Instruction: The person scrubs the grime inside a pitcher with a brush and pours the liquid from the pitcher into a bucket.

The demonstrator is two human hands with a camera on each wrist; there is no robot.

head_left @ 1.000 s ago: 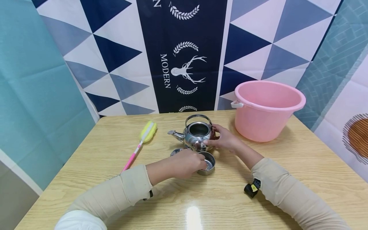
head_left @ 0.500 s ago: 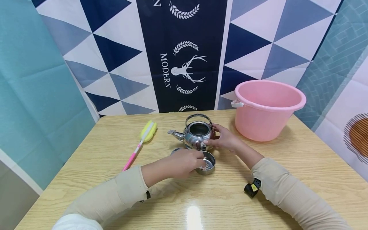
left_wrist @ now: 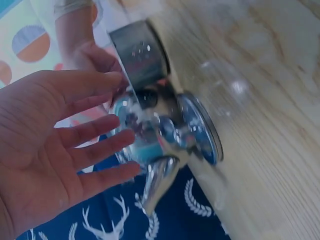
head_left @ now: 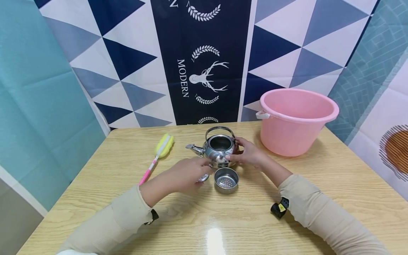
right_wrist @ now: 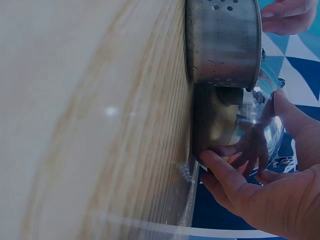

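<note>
A shiny steel teapot (head_left: 220, 157) stands upright with its lid off, spout to the left and handle raised. My right hand (head_left: 248, 154) holds its body from the right, thumb and fingers on opposite sides in the right wrist view. In front of the pot sits a round steel tea strainer (head_left: 226, 180) with a perforated bottom. My left hand (head_left: 188, 173) hovers over the teapot lid (head_left: 204, 177), partly hiding it. The left wrist view shows that hand with spread, fairly straight fingers and nothing in it, apart from the lid (left_wrist: 202, 130).
A yellow sponge brush (head_left: 164, 146) with a pink handle lies left of the teapot. Behind on the right stands a pink bucket (head_left: 287, 138). Patterned cloth hangs past the back edge of the wooden table (head_left: 255, 226).
My left hand has let go of the strainer and moved left to above the lid. The strainer now shows fully. The right hand and the teapot have stayed in place.
</note>
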